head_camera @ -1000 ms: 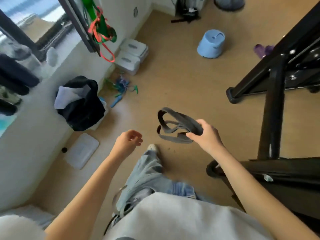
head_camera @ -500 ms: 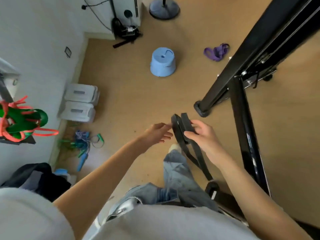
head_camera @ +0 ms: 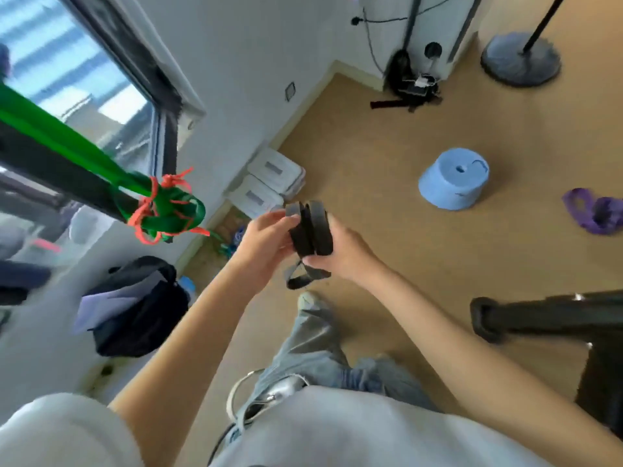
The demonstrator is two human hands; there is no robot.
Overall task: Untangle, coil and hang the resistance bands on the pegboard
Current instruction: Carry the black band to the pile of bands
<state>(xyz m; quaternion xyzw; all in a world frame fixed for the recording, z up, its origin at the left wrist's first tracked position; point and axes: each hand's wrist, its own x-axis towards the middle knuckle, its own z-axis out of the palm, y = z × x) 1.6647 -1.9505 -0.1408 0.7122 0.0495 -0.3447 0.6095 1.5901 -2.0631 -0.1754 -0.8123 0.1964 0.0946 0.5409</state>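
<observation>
The person stands on a tan floor (head_camera: pixel 421 230) and holds a black band (head_camera: pixel 312 230) in front of the body, above the floor and clear of it. The right hand (head_camera: pixel 344 251) grips the coiled part from the right side, fingers curled round it; the left hand (head_camera: pixel 266 241) pinches the coil's left edge with thumb and fingers. Most of the band is wound into a few thick loops, with a short loose loop hanging below the hands, so the coiling looks nearly finished but not tidied.

At the left edge of the view a green band (head_camera: pixel 168 210) bound with an orange band (head_camera: pixel 151 203) hangs bundled on a dark bar; it appears already hung, though no pegboard can be made out. A purple band (head_camera: pixel 593 210) lies loose near the right edge of the floor, and more coloured bands (head_camera: pixel 232 241) lie in a tangle at the foot of the wall, partly hidden by the left hand. These seem yet to be done.

The floor ahead is mostly open. A blue stool (head_camera: pixel 455 183) stands near the purple band, and a black frame foot (head_camera: pixel 488 318) juts in from the right, close to the person's leg.
</observation>
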